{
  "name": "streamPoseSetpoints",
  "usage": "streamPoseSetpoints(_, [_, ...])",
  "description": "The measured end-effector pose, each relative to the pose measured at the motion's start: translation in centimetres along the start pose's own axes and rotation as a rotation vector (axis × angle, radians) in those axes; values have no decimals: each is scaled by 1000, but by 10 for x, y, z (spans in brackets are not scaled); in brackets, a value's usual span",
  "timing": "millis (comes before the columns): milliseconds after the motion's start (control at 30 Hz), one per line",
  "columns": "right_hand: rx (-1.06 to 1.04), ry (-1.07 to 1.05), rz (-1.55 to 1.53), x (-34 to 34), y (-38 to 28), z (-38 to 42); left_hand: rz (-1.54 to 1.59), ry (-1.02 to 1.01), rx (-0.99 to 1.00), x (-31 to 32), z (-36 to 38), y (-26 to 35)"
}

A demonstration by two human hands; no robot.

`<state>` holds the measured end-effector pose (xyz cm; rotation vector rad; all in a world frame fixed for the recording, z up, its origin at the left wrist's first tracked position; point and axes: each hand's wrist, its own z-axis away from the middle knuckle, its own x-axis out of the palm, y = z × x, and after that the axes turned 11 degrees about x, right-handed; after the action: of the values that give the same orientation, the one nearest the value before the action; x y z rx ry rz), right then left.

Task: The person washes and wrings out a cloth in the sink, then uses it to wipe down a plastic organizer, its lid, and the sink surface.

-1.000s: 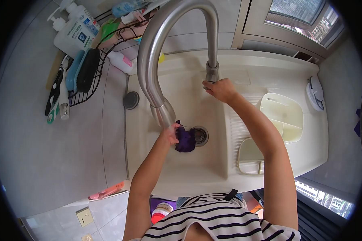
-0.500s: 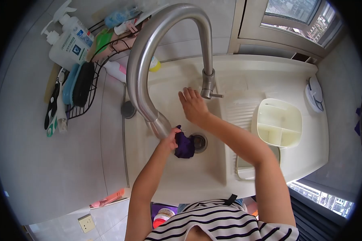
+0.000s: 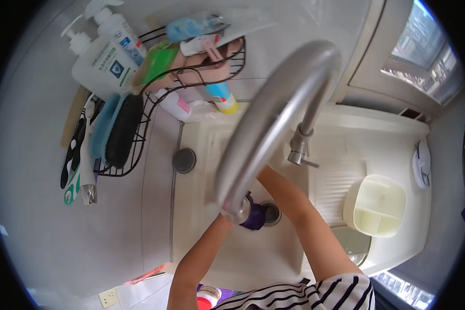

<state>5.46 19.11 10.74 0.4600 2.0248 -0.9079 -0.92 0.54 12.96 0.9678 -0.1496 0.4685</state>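
Note:
A large steel faucet [image 3: 274, 119] arches over the cream sink [image 3: 206, 139] and fills the middle of the view. My left hand [image 3: 223, 219] reaches up to the faucet's near end, mostly behind it, gripping a purple cloth [image 3: 255, 218] beside the drain [image 3: 272, 213]. My right forearm [image 3: 289, 199] runs from the lower right toward the same spot. The right hand itself is hidden behind the faucet pipe. The spout's tip with its small lever [image 3: 299, 152] hangs over the basin.
A black wire rack [image 3: 155, 98] at the upper left holds bottles, a dark brush [image 3: 123, 129] and a pump bottle [image 3: 101, 62]. A round plug [image 3: 184, 160] lies left of the sink. A cream divided container [image 3: 380, 204] sits on the drainboard. A window is at the upper right.
My head has moved closer, so the faucet now covers both hands. My right hand has dropped from near the spout down to the drain, beside the left hand and cloth.

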Motion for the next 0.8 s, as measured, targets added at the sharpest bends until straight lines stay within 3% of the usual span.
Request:
streamPoseSetpoints(67, [140, -630, -542, -30, -8, 4, 98, -71, 53, -2, -2, -9])
streamPoseSetpoints(100, [-384, -80, -366, 22, 36, 1, -222, -95, 80, -13, -17, -26])
streamPoseSetpoints(133, [-407, -91, -369, 19, 28, -9, -542, -110, 98, -16, -26, -37])
streamPoseSetpoints(167, [-285, -42, -304, 6, 9, -16, -424, -272, 334, 59, 41, 59])
streamPoseSetpoints(200, [-162, 13, -235, -9, -11, -26, -423, -261, 340, 58, 37, 55])
streamPoseSetpoints(233, [-34, 65, -164, -14, -25, -32, -659, -259, 467, 53, 32, 43])
streamPoseSetpoints(267, [-44, 61, -163, -11, -31, -41, -894, -254, 596, 47, 26, 27])
streamPoseSetpoints(300, [-65, -124, -251, 5, -29, -51, -443, -206, 678, 35, 15, -5])
streamPoseSetpoints(333, [-88, -309, -337, 15, -32, -59, -438, -195, 690, 34, 14, -13])
streamPoseSetpoints(367, [-103, -311, -338, 21, -42, -63, -415, -157, 791, 33, 15, -16])
streamPoseSetpoints(400, [-95, -56, -324, 25, -52, -68, -396, -122, 891, 30, 16, -20])
streamPoseSetpoints(433, [-85, 201, -308, 27, -59, -72, -386, -191, 873, 21, 8, -30])
streamPoseSetpoints(467, [-94, 203, -311, 23, -64, -71, -388, -185, 880, 5, -6, -55])
streamPoseSetpoints(533, [-151, 42, -333, 27, -59, -53, -484, -77, 342, -29, -38, -107])
streamPoseSetpoints(567, [-269, -45, -504, 24, -47, -34, -474, -79, 351, -36, -48, -113])
streamPoseSetpoints(600, [-274, -51, -487, 21, -32, -6, -504, -101, 438, -40, -56, -115])
streamPoseSetpoints(633, [-157, -214, -468, 11, -21, 28, -535, -125, 522, -41, -58, -113])
streamPoseSetpoints(700, [102, -525, -424, -9, -11, 86, -875, -2, 555, 0, 2, -30])
streamPoseSetpoints(733, [122, -529, -415, -26, -20, 107, -693, 68, 500, 9, 15, -13])
streamPoseSetpoints(800, [725, -609, -1344, -71, -57, 139, -411, 175, 365, 21, 43, 19])
